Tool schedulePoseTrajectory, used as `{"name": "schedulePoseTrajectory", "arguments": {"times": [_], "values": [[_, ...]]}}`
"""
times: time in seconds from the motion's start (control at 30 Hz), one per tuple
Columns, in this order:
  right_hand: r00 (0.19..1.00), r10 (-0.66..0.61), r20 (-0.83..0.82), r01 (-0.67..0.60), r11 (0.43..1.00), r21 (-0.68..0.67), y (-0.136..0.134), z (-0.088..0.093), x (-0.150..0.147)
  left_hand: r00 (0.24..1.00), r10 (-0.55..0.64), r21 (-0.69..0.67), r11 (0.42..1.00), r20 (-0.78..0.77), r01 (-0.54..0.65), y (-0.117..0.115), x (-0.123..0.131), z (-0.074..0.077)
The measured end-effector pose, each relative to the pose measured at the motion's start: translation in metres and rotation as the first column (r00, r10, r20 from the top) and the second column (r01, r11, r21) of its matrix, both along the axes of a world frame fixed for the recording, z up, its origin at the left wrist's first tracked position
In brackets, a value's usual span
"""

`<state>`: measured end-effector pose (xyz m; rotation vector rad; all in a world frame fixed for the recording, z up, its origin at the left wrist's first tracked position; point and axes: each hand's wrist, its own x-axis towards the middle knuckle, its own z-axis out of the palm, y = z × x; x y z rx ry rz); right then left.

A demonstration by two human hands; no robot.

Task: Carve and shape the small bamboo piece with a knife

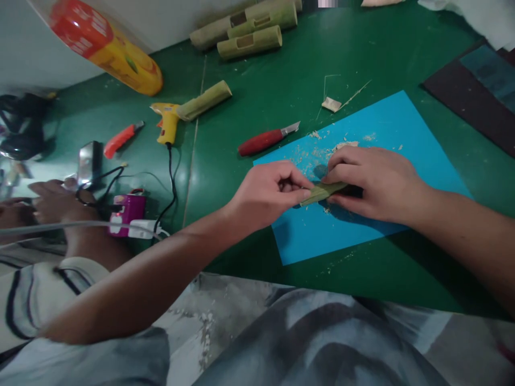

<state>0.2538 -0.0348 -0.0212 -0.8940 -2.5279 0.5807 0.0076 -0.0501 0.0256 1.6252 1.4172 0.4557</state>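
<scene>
Both my hands meet over a blue sheet (386,128) on the green table (281,80). My left hand (265,195) is curled closed, pinching one end of a short green bamboo strip (322,192). My right hand (370,182) lies closed over the strip's other end, fingers wrapped round it. Pale shavings (322,150) are scattered on the sheet just beyond my hands.
A red-handled knife (267,139) lies beyond the sheet. A yellow glue gun (167,120), an orange cutter (120,139), bamboo tubes (249,29) and a power strip (129,214) lie left. Another person's hands (48,201) work at far left. Dark sheets (475,91) at right.
</scene>
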Motion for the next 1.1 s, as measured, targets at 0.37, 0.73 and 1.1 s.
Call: {"name": "schedulePoseTrajectory", "arguments": {"times": [0.37, 0.73, 1.1], "values": [[1.0, 0.008, -0.007, -0.008, 1.0, -0.005, 0.002, -0.001, 0.001, 0.998, -0.056, 0.012, 0.998, -0.009, 0.056, 0.0, -0.001, -0.003], [1.0, 0.001, -0.021, -0.001, 1.0, 0.021, 0.006, -0.004, 0.001, 0.983, -0.103, 0.278, 0.95, -0.154, 0.143, -0.008, -0.008, -0.004], [1.0, 0.001, -0.005, 0.0, 0.998, 0.064, 0.007, -0.003, 0.001, 0.987, -0.115, 0.281, 0.949, -0.11, 0.142, 0.003, -0.005, -0.008]]}}
